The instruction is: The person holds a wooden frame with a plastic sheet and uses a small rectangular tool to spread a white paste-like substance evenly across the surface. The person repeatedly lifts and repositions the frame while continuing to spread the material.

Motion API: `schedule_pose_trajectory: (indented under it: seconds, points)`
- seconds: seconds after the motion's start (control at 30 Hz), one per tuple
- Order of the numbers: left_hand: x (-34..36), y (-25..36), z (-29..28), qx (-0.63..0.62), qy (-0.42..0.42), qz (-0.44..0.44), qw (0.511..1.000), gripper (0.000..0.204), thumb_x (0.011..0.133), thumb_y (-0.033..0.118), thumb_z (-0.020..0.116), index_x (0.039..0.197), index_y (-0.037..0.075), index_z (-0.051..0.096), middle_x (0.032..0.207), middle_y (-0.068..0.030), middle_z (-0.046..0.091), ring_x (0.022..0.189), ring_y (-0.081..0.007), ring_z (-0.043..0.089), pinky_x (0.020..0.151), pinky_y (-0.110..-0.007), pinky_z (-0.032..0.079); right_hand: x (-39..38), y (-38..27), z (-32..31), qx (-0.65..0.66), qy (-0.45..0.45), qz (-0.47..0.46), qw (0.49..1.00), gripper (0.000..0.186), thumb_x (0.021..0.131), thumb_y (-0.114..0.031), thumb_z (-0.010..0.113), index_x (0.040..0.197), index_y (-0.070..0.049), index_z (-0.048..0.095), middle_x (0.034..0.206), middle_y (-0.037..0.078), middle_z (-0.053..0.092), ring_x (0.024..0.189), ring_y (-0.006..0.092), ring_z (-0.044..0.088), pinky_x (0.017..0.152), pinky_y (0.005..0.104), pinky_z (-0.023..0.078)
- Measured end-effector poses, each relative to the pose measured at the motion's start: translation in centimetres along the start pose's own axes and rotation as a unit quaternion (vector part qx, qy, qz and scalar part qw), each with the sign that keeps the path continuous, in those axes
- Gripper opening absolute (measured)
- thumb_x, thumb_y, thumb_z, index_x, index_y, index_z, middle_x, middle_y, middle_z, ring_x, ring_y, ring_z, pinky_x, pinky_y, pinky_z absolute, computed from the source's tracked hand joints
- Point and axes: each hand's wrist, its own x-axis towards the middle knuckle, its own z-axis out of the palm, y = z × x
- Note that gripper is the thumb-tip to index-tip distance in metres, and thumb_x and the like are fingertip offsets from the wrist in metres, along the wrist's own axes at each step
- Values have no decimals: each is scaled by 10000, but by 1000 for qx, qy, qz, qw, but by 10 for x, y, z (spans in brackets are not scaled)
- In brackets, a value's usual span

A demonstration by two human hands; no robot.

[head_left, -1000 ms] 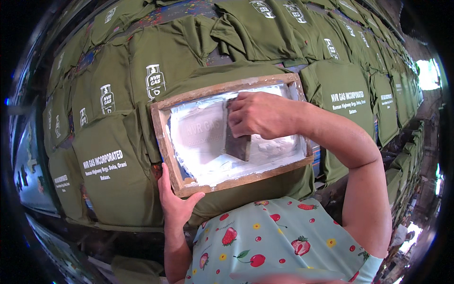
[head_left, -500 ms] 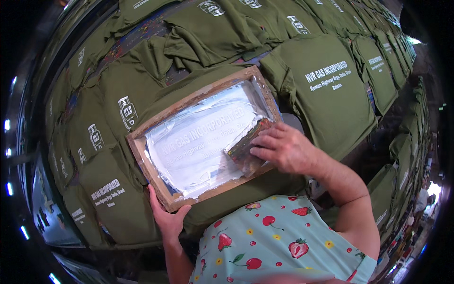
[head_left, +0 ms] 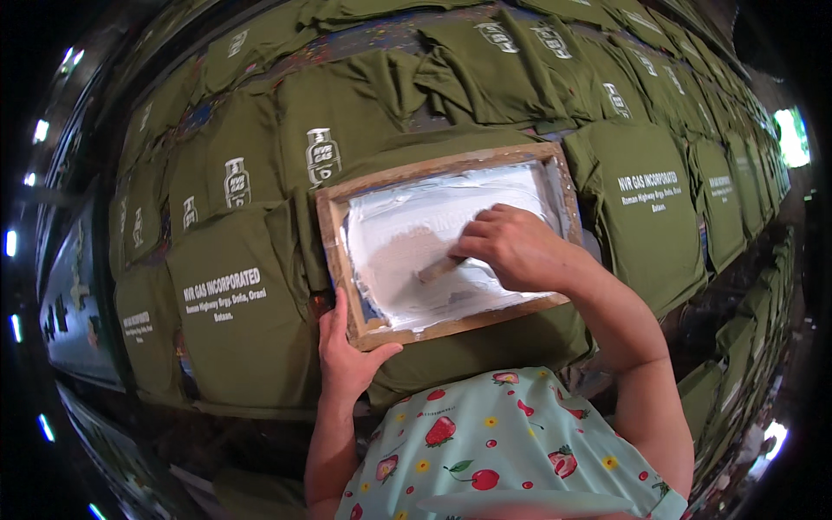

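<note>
A wooden screen-printing frame (head_left: 451, 166) lies tilted on an olive-green T-shirt (head_left: 494, 343), whose cloth shows along its near and far sides. Thick white ink (head_left: 386, 286) coats the mesh, and faint lettering shows through it. My left hand (head_left: 348, 362) grips the near left corner, fingers along the outer left side and thumb by the near edge. Inside the frame, my right hand (head_left: 518, 250) is closed round a squeegee (head_left: 440, 269), smeared by motion, its edge on the inked mesh. The hand hides part of the squeegee.
More olive shirts lie in rows around the frame: one with white lettering (head_left: 230, 303) on the left, another (head_left: 650, 208) on the right. Shirts with a white cylinder print (head_left: 322, 156) lie beyond. A colour-speckled table surface (head_left: 364, 39) shows between rows.
The squeegee has moved leftward across the mesh with my right hand, and is held at a different angle. The white ink now covers more lettering. The whole view has shifted and turned.
</note>
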Motion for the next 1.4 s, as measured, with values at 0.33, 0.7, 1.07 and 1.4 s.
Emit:
schedule_pose_trajectory:
  seconds: [0.33,0.7,1.07,1.4]
  points:
    - [4,1,-3,-16,-1,11,1000,1389,622,200,1131,1789,58,391,1364,-217,625,1238,-406,661,1080,-504,583,93,-22,37,-53,91,57,993,427,886,-35,685,1282,-123,818,1121,116,801,1087,356,772,980,484,610]
    - [3,-6,2,-38,12,23,999,1417,598,176,1130,1798,81,383,1367,-215,605,1236,-407,657,1070,-509,578,23,-80,37,5,-36,-13,999,442,906,-130,695,1342,-104,764,1142,101,752,1089,329,752,1018,473,592]
    - [3,-1,1,-28,2,1,1000,1395,613,170,1125,1793,78,388,1390,-226,602,1259,-416,657,1096,-513,579,119,-3,18,-46,53,7,997,423,871,14,667,1260,-64,812,1141,140,786,1142,390,750,999,515,613]
    - [5,12,-1,12,-17,-39,999,1384,616,123,1115,1791,52,388,1474,-225,615,1358,-409,643,1173,-495,549,107,33,-7,-22,-82,-246,966,152,952,-117,648,899,-94,789,961,125,771,1020,371,776,908,504,630]
